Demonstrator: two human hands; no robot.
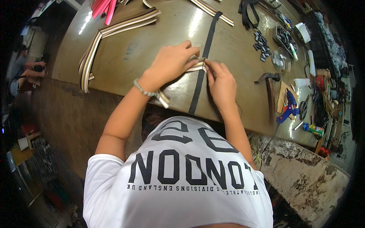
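Note:
Between my two hands a brown-and-cream striped webbing strap [196, 67] is held just above the table. My right hand [222, 83] pinches its end between thumb and fingertips. My left hand [173, 62] has its fingers bent over the strap farther left, and a beaded bracelet circles that wrist. One tail of striped webbing [163, 99] shows below the left wrist at the table's near edge. A long black strap [197, 89] runs under the striped one, from the near edge toward the far side.
On the brown table [125, 72] lie more striped straps [93, 53] and pink strips [100, 9]. To the right are black buckle pieces [261, 45], a black strap loop [249, 15], a hammer [270, 91], a blue glue gun [290, 108] and scissors [303, 109]. Another person [28, 72] sits far left.

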